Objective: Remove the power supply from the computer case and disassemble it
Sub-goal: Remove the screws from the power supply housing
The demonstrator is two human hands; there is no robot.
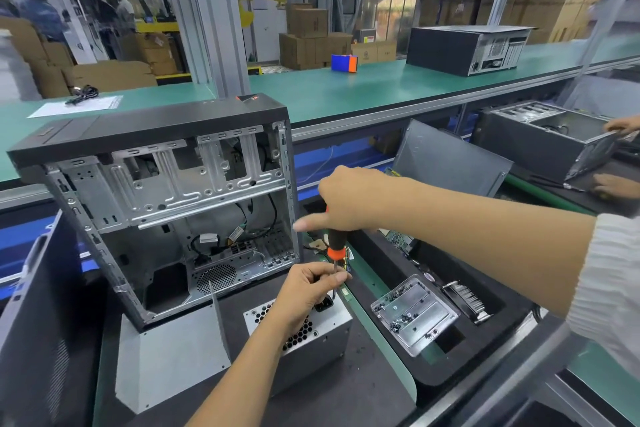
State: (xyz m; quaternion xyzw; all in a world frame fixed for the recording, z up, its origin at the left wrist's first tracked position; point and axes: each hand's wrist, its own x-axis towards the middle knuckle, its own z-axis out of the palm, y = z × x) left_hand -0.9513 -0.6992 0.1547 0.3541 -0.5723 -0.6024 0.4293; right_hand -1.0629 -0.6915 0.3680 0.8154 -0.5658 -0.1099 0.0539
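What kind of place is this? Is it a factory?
Probably a factory or recycling workshop where computers get taken apart. Long green workbenches run through it, opened computer cases stand at the work spots, and stacked cardboard boxes fill the back.

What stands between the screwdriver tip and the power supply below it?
Nothing visible. The screwdriver shaft runs straight down to the top edge of the power supply; the left hand only pinches the shaft from the side, and the right hand holds the handle.
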